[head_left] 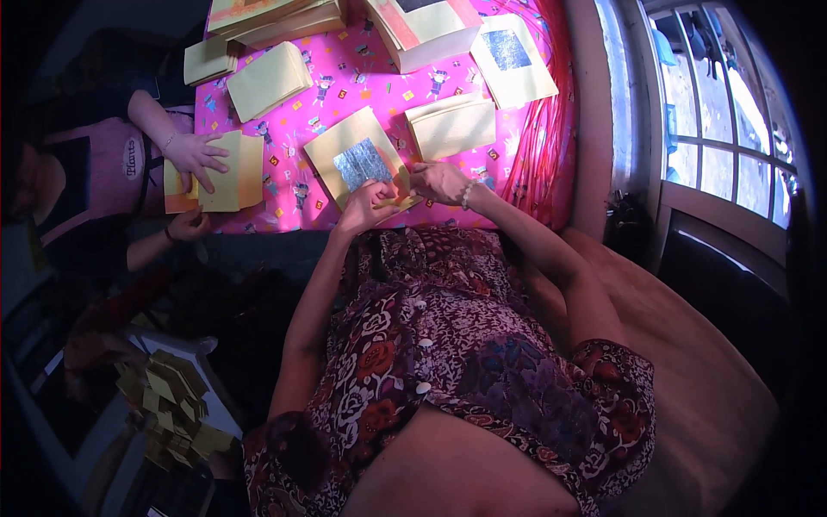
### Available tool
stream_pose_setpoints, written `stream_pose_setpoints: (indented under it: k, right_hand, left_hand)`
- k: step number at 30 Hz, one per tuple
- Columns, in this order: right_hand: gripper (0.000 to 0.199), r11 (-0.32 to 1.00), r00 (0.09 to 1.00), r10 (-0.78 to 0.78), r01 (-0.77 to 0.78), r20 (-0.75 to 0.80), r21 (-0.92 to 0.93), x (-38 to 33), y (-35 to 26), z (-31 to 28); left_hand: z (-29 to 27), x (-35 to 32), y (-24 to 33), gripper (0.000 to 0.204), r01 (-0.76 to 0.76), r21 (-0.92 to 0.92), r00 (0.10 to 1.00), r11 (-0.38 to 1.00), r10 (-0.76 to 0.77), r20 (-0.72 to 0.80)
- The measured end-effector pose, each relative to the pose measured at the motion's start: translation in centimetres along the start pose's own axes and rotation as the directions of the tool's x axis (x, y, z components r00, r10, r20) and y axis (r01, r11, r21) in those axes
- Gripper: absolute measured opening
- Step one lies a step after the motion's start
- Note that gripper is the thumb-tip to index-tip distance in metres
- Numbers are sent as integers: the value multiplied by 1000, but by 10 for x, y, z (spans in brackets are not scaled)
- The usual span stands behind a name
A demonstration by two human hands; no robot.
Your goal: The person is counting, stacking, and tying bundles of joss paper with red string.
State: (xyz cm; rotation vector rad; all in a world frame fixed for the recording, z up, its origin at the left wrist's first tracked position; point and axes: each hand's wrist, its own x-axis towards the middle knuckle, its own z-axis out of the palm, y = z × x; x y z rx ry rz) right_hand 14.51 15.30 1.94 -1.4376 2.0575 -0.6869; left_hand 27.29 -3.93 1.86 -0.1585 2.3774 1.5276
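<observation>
A yellow sheet of joss paper (pixel 358 158) with a silver foil square lies at the near edge of the pink table, turned at an angle. Its near right corner has an orange patch, partly covered by my hands. My left hand (pixel 370 205) is closed at the sheet's near edge, fingers bent against the paper. At the orange corner, my right hand (pixel 443 183) pinches the paper's edge; a beaded bracelet is on that wrist. The fingertips of both hands are close together, and the exact fold between them is hard to make out.
Stacks of yellow paper (pixel 452 126) lie beyond my hands, with another foil sheet (pixel 512 62) at far right. Red strands (pixel 543 146) hang along the table's right side. At left, a co-worker's hand (pixel 196 158) presses a yellow sheet (pixel 246 172). A paper pile (pixel 177 396) sits lower left.
</observation>
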Motion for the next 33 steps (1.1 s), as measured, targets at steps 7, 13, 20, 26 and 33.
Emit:
stream_pose_setpoints:
  k: [7,13,20,26,33]
  right_hand:
    - [15,980,954,149,-107,-260,169,-7,-4,-44]
    - [44,995,998,56,-59,-39,-76,-16,-14,-27]
    - [50,937,991,128,-134,-41,-323,-7,0,26]
    - [28,967,993,-85,62,-87,-246,-7,-5,11]
    - [34,978,999,-51,49,-4,-202,-5,-5,6]
  left_hand:
    - [5,1,-18,21,58,-110,998,992,-60,-13]
    - [6,2,-21,23,68,-58,998,996,-68,-9]
    - [7,3,-21,28,84,-111,996,990,-83,9]
    - [5,-1,-20,29,63,-71,998,995,-64,-9]
    - [2,0,-14,31,61,-52,998,997,-60,17]
